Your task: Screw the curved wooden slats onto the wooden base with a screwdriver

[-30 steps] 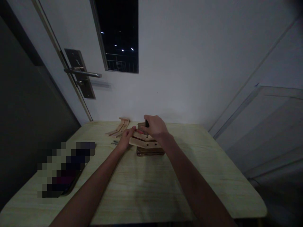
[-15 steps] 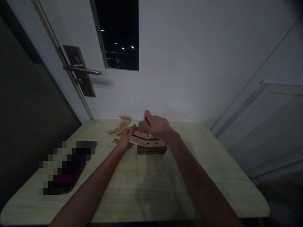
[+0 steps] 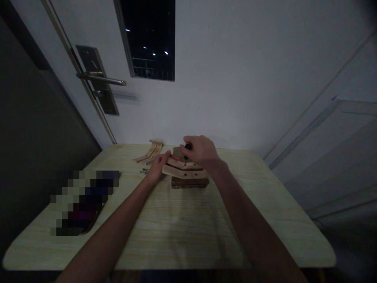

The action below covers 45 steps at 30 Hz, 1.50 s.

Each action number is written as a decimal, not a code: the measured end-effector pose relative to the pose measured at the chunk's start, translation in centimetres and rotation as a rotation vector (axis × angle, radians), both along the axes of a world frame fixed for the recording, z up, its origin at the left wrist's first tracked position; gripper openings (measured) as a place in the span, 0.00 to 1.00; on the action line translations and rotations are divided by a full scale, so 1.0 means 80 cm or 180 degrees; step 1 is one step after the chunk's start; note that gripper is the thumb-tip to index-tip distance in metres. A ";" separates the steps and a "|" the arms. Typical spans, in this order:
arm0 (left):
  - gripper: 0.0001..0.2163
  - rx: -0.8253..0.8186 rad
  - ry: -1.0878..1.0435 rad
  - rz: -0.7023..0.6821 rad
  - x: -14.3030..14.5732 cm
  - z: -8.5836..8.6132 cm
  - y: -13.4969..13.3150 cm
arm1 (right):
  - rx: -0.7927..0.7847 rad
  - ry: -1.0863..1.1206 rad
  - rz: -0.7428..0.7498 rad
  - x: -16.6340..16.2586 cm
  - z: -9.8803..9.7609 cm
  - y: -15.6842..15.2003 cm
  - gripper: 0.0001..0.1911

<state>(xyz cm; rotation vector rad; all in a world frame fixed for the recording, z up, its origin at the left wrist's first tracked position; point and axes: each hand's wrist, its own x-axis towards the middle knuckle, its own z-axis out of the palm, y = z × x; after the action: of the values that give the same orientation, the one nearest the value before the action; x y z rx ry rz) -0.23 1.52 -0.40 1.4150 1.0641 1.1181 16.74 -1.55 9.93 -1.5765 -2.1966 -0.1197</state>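
A bent light wooden piece (image 3: 183, 173) with small holes lies on top of a darker stack of wood (image 3: 190, 182) at the far middle of the table (image 3: 182, 228). My left hand (image 3: 158, 166) pinches its left end, fingers closed. My right hand (image 3: 200, 150) is closed around a small black-handled tool (image 3: 186, 149), apparently a screwdriver, whose tip points down at the piece's top.
Two more curved wooden pieces (image 3: 149, 154) lie at the table's far edge by the wall. A few small screws (image 3: 144, 171) sit left of my left hand. A dark blurred object (image 3: 84, 202) lies at the table's left. A door with a metal handle (image 3: 101, 80) stands behind.
My right hand has twisted around the tool over the wooden piece. The camera has tilted slightly; my left hand stays on the piece's end.
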 end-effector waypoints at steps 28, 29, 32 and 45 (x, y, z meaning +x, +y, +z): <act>0.28 -0.0010 -0.0017 0.0062 0.003 0.003 -0.004 | 0.0358 0.1372 0.1039 0.013 -0.049 0.009 0.15; 0.27 -0.0005 -0.0037 0.0049 0.002 0.002 -0.003 | 0.0255 0.1474 0.1049 0.012 -0.053 0.008 0.18; 0.27 0.0007 -0.0101 0.0010 0.001 -0.002 0.000 | -0.0060 0.1741 0.1144 0.010 -0.059 0.002 0.22; 0.26 0.0034 -0.0055 0.0061 0.002 -0.003 -0.001 | 0.0012 0.1874 0.0027 0.001 -0.047 -0.020 0.11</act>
<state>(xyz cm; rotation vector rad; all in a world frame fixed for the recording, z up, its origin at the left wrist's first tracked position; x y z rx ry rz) -0.08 1.41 -0.61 1.4038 1.0629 1.1493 16.80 -3.14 6.20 -1.3753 -1.7354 0.3061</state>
